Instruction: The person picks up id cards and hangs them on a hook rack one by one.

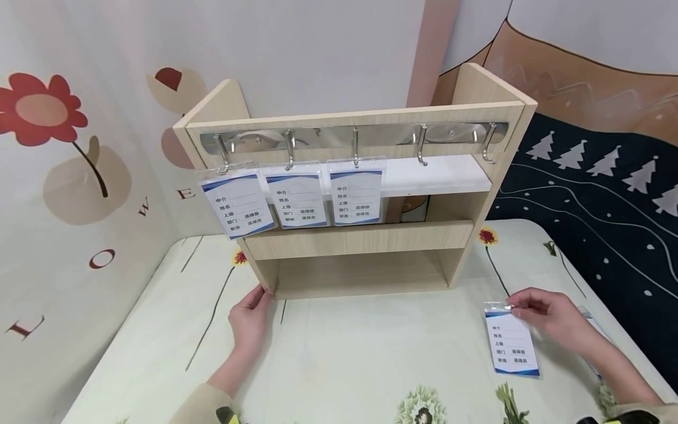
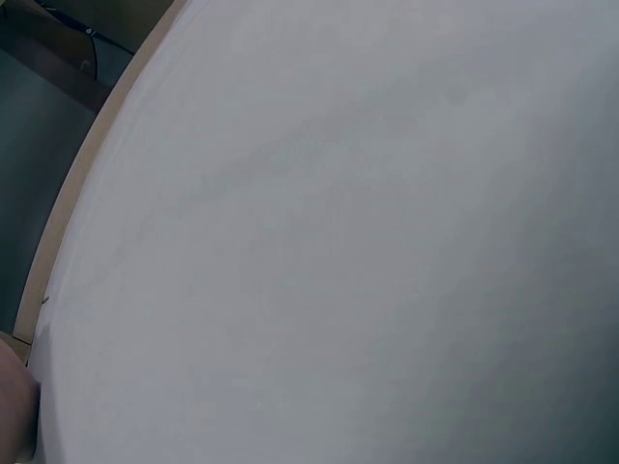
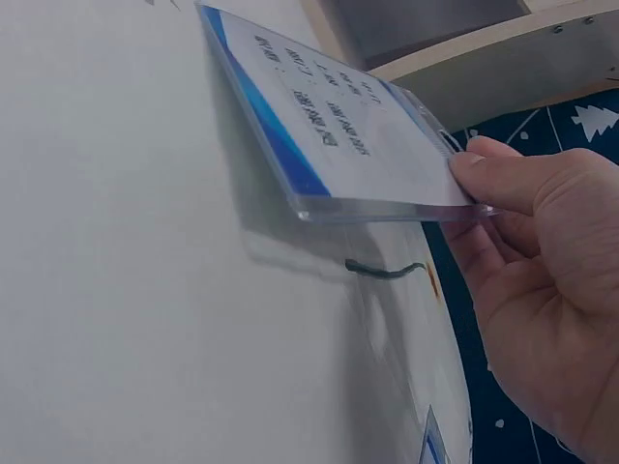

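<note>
My right hand [image 1: 556, 318] pinches a clear-sleeved name badge [image 1: 512, 347] by its top edge, thumb on the printed face. In the right wrist view the badge [image 3: 300, 106] tilts above the tabletop, casting a shadow. My left hand [image 1: 251, 318] holds the lower left front corner of a wooden shelf [image 1: 360, 240]; only a sliver of that hand [image 2: 14, 406] enters the left wrist view. Three similar badges, a left one [image 1: 238, 203], a middle one [image 1: 296, 197] and a right one [image 1: 356, 193], hang from hooks on the shelf's metal rail [image 1: 323, 136].
Two bare hooks, one right of centre [image 1: 421, 146] and one at the far right [image 1: 488, 144], line the rail. Another badge [image 1: 592, 321] lies partly hidden behind my right forearm. The shelf stands on a floral tablecloth [image 1: 344, 347] against patterned curtains.
</note>
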The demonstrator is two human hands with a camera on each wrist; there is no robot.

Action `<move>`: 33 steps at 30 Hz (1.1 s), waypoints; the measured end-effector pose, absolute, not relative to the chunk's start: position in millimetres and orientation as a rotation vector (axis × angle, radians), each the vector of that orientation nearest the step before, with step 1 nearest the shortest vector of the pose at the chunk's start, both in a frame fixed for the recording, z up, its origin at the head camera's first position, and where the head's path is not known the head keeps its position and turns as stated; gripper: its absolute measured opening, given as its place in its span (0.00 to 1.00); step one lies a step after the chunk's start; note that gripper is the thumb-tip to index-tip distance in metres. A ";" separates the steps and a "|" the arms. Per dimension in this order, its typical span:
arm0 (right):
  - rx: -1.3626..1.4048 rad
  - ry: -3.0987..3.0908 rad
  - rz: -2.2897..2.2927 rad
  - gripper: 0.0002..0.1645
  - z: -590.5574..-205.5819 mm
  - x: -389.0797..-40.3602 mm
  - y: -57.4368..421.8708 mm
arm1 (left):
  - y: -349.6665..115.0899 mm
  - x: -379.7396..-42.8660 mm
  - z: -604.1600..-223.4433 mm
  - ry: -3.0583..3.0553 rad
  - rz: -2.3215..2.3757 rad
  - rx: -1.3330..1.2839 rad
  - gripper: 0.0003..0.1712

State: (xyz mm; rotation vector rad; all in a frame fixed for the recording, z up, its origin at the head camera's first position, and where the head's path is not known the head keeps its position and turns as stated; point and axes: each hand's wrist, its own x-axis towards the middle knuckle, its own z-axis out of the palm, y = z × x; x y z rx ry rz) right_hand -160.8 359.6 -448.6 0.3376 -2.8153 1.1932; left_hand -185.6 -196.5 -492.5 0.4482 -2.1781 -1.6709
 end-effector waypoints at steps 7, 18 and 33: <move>0.340 -2.714 1.201 0.10 -446.9 -161.2 356.3 | -196.0 -186.3 -491.7 -2.175 -1.669 0.458 0.19; 0.334 -2.640 1.177 0.10 -439.0 -161.2 344.6 | -197.6 -187.0 -491.2 -2.200 -1.649 0.443 0.19; 0.417 -2.606 1.205 0.14 -421.6 -159.8 321.5 | -198.7 -187.7 -494.1 -2.167 -1.660 0.442 0.19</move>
